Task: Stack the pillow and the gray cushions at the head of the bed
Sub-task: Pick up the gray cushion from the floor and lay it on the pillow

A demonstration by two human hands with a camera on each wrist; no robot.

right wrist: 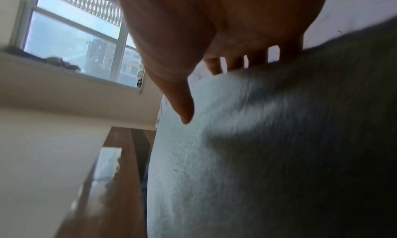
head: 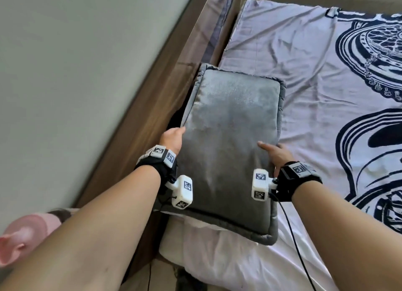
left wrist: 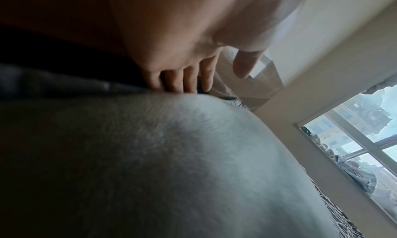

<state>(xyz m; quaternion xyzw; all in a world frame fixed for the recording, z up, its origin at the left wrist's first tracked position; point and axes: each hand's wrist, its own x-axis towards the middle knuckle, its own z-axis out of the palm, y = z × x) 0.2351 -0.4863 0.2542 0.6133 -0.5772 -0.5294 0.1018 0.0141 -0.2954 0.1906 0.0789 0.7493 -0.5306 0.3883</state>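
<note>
A gray plush cushion [head: 228, 138] lies along the wooden headboard [head: 152, 108], its near end resting on a white pillow [head: 217, 256]. My left hand [head: 173, 138] holds the cushion's left edge, next to the headboard. In the left wrist view its fingers [left wrist: 182, 78] tuck behind the cushion [left wrist: 193, 156] and the thumb stands apart. My right hand [head: 274, 153] grips the right edge with its thumb on top. Seen from the right wrist, its fingers [right wrist: 232, 59] go over the far side of the cushion [right wrist: 257, 156]. What lies under the cushion's far end is hidden.
The bed sheet [head: 315, 95] is pale lilac with a navy print and spreads to the right. A plain wall [head: 76, 73] rises behind the headboard. A pink object [head: 24, 236] sits at the lower left. A black cable [head: 293, 236] trails from my right wrist. A window [right wrist: 75, 37] shows in both wrist views.
</note>
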